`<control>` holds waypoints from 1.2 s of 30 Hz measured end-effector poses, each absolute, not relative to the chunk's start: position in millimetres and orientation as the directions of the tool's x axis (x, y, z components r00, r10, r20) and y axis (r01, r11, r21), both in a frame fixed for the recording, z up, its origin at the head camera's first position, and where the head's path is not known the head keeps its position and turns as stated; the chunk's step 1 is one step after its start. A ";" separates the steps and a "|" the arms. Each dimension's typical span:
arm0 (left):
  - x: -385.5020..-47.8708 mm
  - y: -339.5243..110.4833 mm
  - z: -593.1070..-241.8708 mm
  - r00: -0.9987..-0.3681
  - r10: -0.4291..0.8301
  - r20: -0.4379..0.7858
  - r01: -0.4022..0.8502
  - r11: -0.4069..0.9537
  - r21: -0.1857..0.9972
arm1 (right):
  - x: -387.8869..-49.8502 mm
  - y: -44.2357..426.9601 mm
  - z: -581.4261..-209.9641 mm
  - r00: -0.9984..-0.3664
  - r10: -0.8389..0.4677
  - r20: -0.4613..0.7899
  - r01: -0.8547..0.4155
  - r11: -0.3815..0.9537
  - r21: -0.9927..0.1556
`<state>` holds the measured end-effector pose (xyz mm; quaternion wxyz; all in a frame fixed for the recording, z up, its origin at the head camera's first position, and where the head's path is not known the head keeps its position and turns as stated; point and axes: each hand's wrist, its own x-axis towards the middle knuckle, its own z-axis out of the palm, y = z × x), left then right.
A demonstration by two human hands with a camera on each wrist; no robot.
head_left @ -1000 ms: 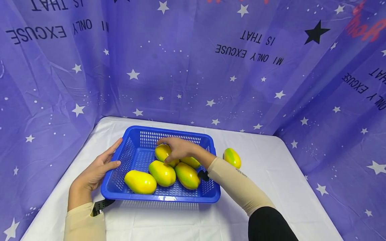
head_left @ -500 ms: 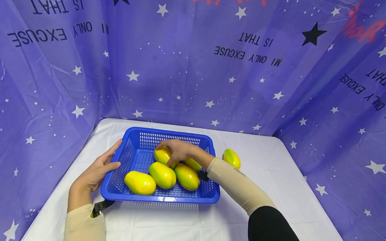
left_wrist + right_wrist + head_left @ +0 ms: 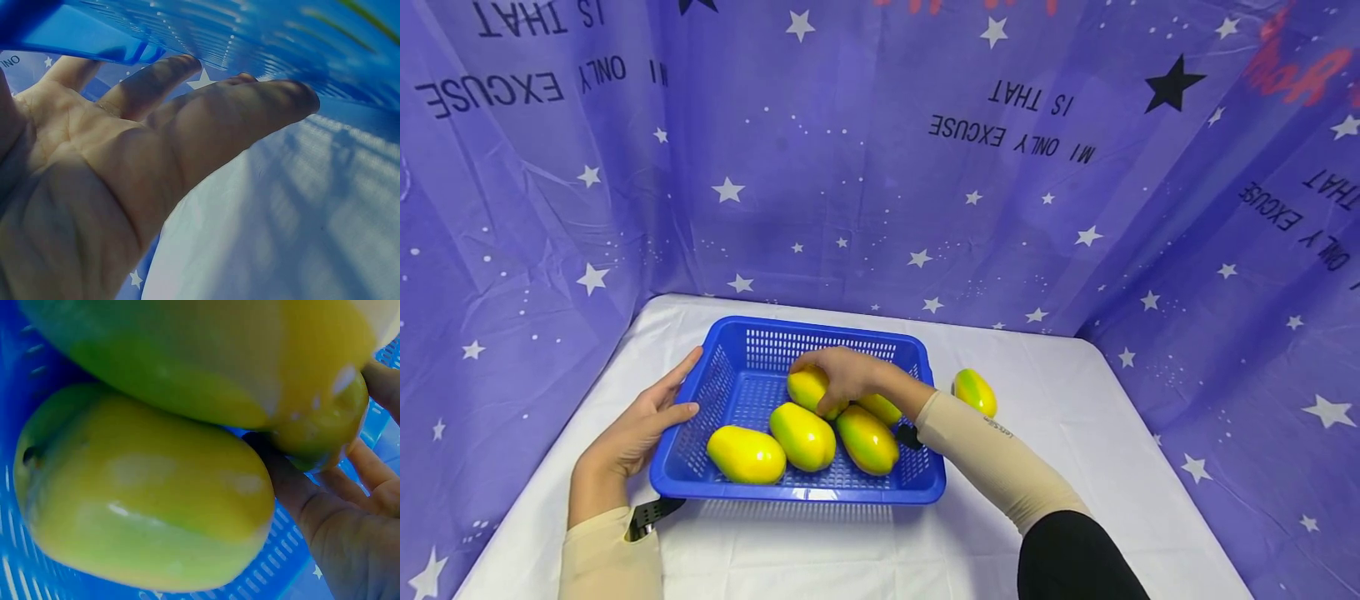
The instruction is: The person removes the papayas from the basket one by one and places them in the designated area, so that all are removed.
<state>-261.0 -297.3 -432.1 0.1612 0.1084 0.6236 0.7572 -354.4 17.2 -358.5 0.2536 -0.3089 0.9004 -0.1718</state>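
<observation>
In the head view, my left hand (image 3: 632, 425) holds the left side of a blue plastic basket (image 3: 936, 492). Its thumb lies at the rim; in the left wrist view, outstretched fingers (image 3: 212, 119) support the underside. My right hand (image 3: 844, 373) reaches inside, its fingers and thumb around a yellow-green mango (image 3: 807, 387). Around it lie a left front mango (image 3: 747, 454), a middle mango (image 3: 802, 437), a right mango (image 3: 867, 442) and one partly hidden by the wrist (image 3: 882, 408). In the right wrist view, a big mango (image 3: 144, 494) lies beside the thumb.
Another mango (image 3: 975, 393) lies on the white-covered table (image 3: 1060, 417), right of the basket. Purple curtains (image 3: 880, 167) with stars and lettering stand behind and at both sides. The right forearm crosses the basket's right rim.
The right hand's fingers have settled around the far mango, which has shifted only slightly. The left hand and basket stay nearly in place.
</observation>
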 end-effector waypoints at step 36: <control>-259.7 -298.1 -430.7 -0.899 0.436 0.031 -0.061 -0.196 0.979 | -346.9 60.0 -307.0 -0.777 -0.614 -0.138 -0.466 0.708 -0.530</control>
